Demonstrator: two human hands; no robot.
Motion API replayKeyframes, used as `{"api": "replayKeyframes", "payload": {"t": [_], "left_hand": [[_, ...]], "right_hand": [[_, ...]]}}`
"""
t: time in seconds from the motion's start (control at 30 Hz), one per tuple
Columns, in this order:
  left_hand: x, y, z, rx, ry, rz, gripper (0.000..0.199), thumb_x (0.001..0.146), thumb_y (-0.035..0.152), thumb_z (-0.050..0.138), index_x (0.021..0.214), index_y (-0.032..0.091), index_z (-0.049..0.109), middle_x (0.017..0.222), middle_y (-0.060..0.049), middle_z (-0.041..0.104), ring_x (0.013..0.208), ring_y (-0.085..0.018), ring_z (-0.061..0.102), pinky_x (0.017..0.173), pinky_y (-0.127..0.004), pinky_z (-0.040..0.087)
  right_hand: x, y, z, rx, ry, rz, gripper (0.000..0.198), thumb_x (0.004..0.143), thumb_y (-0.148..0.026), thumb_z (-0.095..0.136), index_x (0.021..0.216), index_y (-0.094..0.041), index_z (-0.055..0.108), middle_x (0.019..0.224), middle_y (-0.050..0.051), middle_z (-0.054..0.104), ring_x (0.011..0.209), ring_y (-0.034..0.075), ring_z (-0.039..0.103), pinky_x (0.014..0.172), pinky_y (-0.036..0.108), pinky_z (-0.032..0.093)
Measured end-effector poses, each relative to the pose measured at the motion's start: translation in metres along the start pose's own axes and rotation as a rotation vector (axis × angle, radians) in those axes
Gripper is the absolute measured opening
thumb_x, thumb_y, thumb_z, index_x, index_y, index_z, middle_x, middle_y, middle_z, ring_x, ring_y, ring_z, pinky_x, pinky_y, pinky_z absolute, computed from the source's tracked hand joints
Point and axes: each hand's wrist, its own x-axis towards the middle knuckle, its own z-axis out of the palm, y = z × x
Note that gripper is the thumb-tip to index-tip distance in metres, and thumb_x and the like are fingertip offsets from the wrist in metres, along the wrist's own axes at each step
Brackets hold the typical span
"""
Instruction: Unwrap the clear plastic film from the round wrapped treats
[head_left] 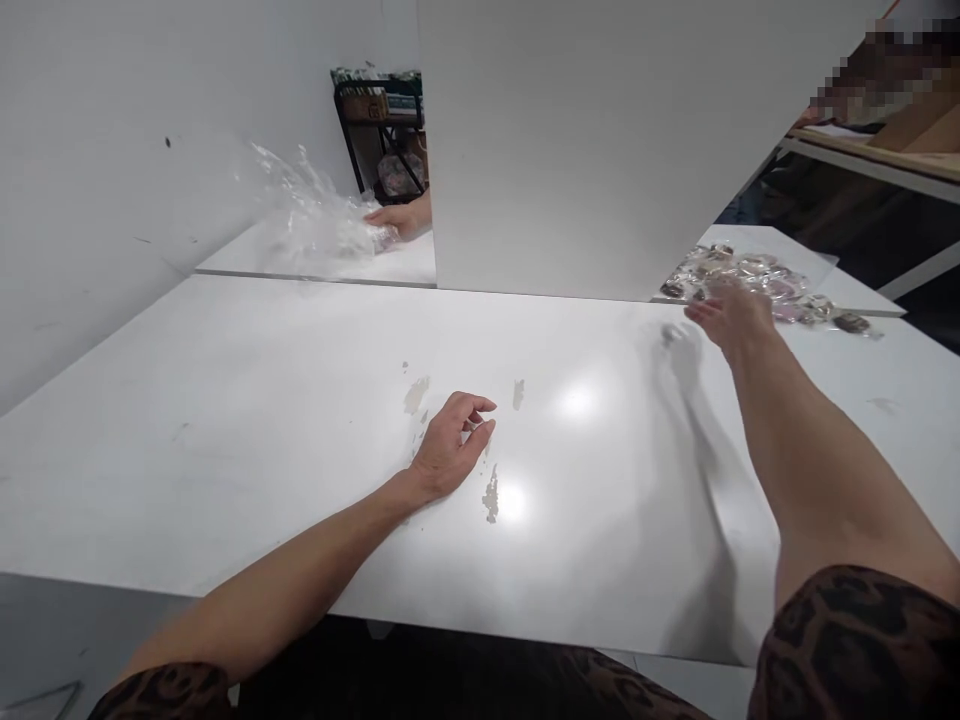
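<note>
My left hand [454, 443] rests on the white table [247, 440], holding nothing. Its fingers are loosely bent, with a gap between thumb and forefinger. My right hand [731, 315] is stretched out to the far right, in front of a pile of small clear plastic packets [780, 275] with brown and pinkish contents. The hand is somewhat blurred; its visible fingers extend leftward and nothing shows in them. Whether it touches the packets I cannot tell.
A tall white panel [555, 150] stands upright at the table's far edge. Left of it, another person's hand [405, 218] is at a heap of clear plastic bags [322, 220]. Behind stands a black shelf [379, 120]. Worn patches mark the tabletop.
</note>
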Motion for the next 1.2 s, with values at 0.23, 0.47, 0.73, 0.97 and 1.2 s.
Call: {"api": "replayKeyframes", "payload": {"t": [0.23, 0.47, 0.73, 0.97, 1.2], "left_hand": [[0.004, -0.002, 0.005, -0.025, 0.006, 0.019, 0.015, 0.093, 0.021, 0.057, 0.105, 0.022, 0.066, 0.114, -0.006, 0.065, 0.092, -0.015, 0.064, 0.082, -0.031, 0.055], [0.011, -0.006, 0.005, -0.086, 0.133, 0.039, 0.014, 0.089, 0.010, 0.058, 0.097, 0.019, 0.066, 0.109, -0.005, 0.065, 0.085, -0.013, 0.061, 0.085, -0.030, 0.052], [0.023, -0.011, -0.028, -0.403, 0.454, -0.198, 0.014, 0.089, 0.009, 0.057, 0.099, 0.018, 0.062, 0.106, -0.005, 0.063, 0.079, -0.012, 0.053, 0.086, -0.030, 0.047], [0.036, -0.020, -0.045, -0.667, 0.659, -0.417, 0.025, 0.081, 0.007, 0.062, 0.102, 0.021, 0.059, 0.107, -0.002, 0.063, 0.088, -0.013, 0.057, 0.084, -0.027, 0.046], [0.044, -0.017, -0.046, -0.778, 0.698, -0.478, 0.029, 0.082, 0.004, 0.061, 0.106, 0.020, 0.059, 0.109, -0.004, 0.062, 0.084, -0.012, 0.056, 0.083, -0.027, 0.047]], "right_hand": [[-0.143, 0.008, 0.007, -0.013, -0.046, 0.229, 0.015, 0.074, -0.006, 0.075, 0.076, -0.019, 0.069, 0.076, 0.007, 0.071, 0.061, 0.015, 0.067, 0.053, 0.027, 0.054], [-0.253, -0.006, 0.057, -0.020, -0.377, 0.291, 0.026, 0.060, -0.023, 0.091, 0.081, -0.019, 0.076, 0.080, 0.007, 0.075, 0.060, 0.014, 0.066, 0.050, 0.025, 0.054], [-0.290, -0.006, 0.169, -0.194, -0.603, 0.095, 0.041, 0.061, -0.044, 0.092, 0.087, -0.018, 0.073, 0.087, 0.007, 0.073, 0.069, 0.015, 0.064, 0.060, 0.027, 0.050], [-0.249, 0.014, 0.295, -0.734, -0.549, -0.328, 0.037, 0.080, -0.038, 0.070, 0.111, -0.019, 0.063, 0.125, 0.016, 0.064, 0.114, 0.031, 0.060, 0.098, 0.047, 0.050], [-0.217, 0.039, 0.369, -0.996, -0.472, -0.456, 0.054, 0.079, -0.019, 0.063, 0.132, -0.012, 0.055, 0.147, 0.027, 0.052, 0.135, 0.043, 0.047, 0.112, 0.062, 0.037]]}}
